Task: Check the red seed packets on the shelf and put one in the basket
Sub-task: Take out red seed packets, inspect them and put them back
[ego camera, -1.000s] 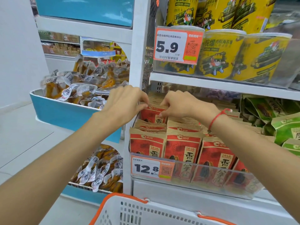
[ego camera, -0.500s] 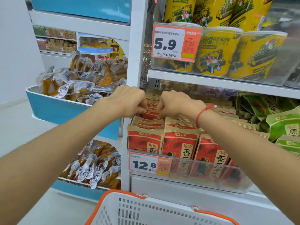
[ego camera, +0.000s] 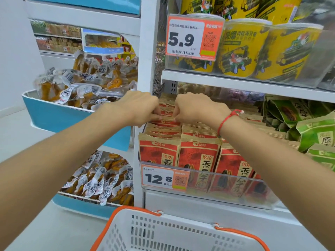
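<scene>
Rows of red seed packets [ego camera: 199,154] with tan tops stand on the lower shelf behind a clear rail with a 12.8 price tag [ego camera: 164,177]. My left hand [ego camera: 141,107] and my right hand [ego camera: 195,107] reach into the left row, a few packets back. The fingers of both pinch the top edge of one red packet [ego camera: 165,122] there. A red string bracelet circles my right wrist. The white basket [ego camera: 174,230] with an orange rim sits below the shelf at the bottom of the view.
Green packets [ego camera: 315,131] fill the same shelf to the right. Yellow tubs [ego camera: 244,49] and a 5.9 tag sit on the shelf above. A white upright post [ego camera: 146,51] divides this bay from blue bins of clear-wrapped snacks [ego camera: 85,84] on the left.
Both hands have moved deeper along the left row, from a raised front packet to packets farther back. The view has shifted slightly closer.
</scene>
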A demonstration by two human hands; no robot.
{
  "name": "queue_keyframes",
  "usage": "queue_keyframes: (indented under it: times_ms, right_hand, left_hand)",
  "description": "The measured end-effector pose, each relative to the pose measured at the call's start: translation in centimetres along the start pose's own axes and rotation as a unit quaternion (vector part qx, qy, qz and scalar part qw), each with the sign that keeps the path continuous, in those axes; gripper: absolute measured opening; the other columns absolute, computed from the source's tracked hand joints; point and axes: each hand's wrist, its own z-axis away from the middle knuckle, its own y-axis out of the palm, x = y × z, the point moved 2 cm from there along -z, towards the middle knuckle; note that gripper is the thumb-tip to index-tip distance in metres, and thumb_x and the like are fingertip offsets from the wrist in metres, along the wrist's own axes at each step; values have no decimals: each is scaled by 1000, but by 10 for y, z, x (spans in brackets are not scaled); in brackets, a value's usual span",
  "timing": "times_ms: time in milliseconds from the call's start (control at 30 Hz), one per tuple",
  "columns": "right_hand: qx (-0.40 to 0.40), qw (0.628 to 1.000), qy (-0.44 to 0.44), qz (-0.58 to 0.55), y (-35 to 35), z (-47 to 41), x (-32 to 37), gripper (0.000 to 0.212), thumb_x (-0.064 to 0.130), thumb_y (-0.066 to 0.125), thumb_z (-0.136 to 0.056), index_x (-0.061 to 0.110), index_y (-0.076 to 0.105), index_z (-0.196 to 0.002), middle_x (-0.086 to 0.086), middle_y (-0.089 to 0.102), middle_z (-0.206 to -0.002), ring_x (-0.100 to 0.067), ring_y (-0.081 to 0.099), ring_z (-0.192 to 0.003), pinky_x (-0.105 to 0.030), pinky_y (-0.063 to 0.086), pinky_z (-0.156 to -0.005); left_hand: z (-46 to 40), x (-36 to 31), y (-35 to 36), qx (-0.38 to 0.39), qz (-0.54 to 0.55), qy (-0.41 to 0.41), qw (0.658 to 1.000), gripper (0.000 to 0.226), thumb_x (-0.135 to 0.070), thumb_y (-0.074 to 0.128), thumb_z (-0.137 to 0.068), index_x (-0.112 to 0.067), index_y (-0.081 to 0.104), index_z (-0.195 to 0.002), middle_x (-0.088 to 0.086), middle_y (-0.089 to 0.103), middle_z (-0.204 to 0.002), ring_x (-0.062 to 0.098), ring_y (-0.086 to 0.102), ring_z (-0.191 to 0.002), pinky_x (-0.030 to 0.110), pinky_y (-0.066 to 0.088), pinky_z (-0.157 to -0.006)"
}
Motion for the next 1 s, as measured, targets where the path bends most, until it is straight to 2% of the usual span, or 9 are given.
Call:
queue_keyframes:
  times_ms: [133,267,333,400,500,567,667,833,1000]
  right_hand:
    - [54,998,27,-4,2,-2,2,37,24,66,-88,17,61,-124,-7,59,-128,-29,57,-115,-37,45,-91]
    - [90,993,40,-60,7,-4,-2,36,28,69,-85,13,64,-118,-7,62,-124,-29,59,-111,-40,49,-96]
    - [76,990,34,-118,7,0,-11,28,32,69,-85,17,71,-109,-3,67,-118,-24,62,-106,-41,50,-96]
    - [0,982,34,-187,5,10,-18,18,30,65,-89,21,75,-101,2,70,-113,-20,64,-103,-39,50,-96]
    - [-122,976,61,-172,8,12,-20,25,21,59,-92,22,70,-115,-2,67,-119,-26,60,-112,-42,48,-99]
    - [-93,981,79,-152,14,2,-15,34,21,61,-91,17,62,-125,-7,63,-124,-30,58,-114,-41,47,-97]
    - [-20,984,109,-139,23,-15,-6,34,24,63,-88,13,59,-119,-11,61,-121,-32,58,-111,-37,45,-90]
    - [-93,987,114,-62,25,-27,-3,25,20,64,-87,17,65,-112,-7,64,-115,-29,58,-112,-40,33,-105]
    - [-139,982,85,-94,21,-20,-4,15,23,67,-88,19,72,-101,-7,68,-110,-31,62,-103,-33,41,-77]
  left_hand:
    - [-9,-3,10,82,30,5,996,28,-38,48,-99,-24,69,-85,-11,54,-45,-5,49,-46,22,30,-49]
    - [-6,2,12,130,90,1,987,31,-38,41,-101,-25,68,-99,-4,71,-74,-9,54,-42,22,36,-56]
    - [1,3,13,92,81,-8,992,30,-39,40,-101,-30,67,-112,-4,73,-86,-6,54,-48,24,40,-60]
    - [10,5,17,-7,68,-27,997,27,-42,46,-98,-35,66,-116,-5,73,-96,4,60,-67,29,46,-67]
    - [21,6,18,-122,73,-45,989,23,-41,56,-94,-38,69,-112,-8,72,-107,22,62,-99,32,48,-69]
    - [23,7,17,-117,76,-44,989,23,-41,56,-95,-39,69,-113,-8,72,-103,21,60,-94,29,42,-64]
    - [22,8,16,-108,68,-38,991,24,-43,55,-94,-39,68,-114,-7,72,-101,18,57,-85,28,38,-61]
    - [21,5,22,-163,96,-66,980,22,-42,57,-94,-37,71,-109,-7,73,-101,20,61,-91,27,35,-60]
    - [23,1,21,-169,68,-71,981,24,-41,53,-96,-37,69,-113,-1,71,-103,23,62,-91,27,32,-60]
